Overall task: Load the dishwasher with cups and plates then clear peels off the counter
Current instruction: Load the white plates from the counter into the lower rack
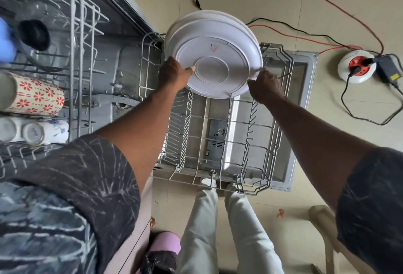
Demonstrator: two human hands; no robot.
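Each grip is clenched on the rim of the white plates (218, 40): the left hand (174, 75) clamps the near-left edge with its thumb flat across the underside, and the right hand (265, 87) pinches the lower-right edge, its fingers hidden behind the rim. Doubled rims at the top suggest a stack of at least two, held tilted with the bases facing up over the far end of the lower rack (250, 142). The plates look stiff, glossy and likely breakable if knocked on wire. The stack probably carries some weight, and smooth plates could slide on each other, so opposite rim holds suit it. Cups already lie in the upper rack (80, 33) — a floral cup (37, 97) among them.
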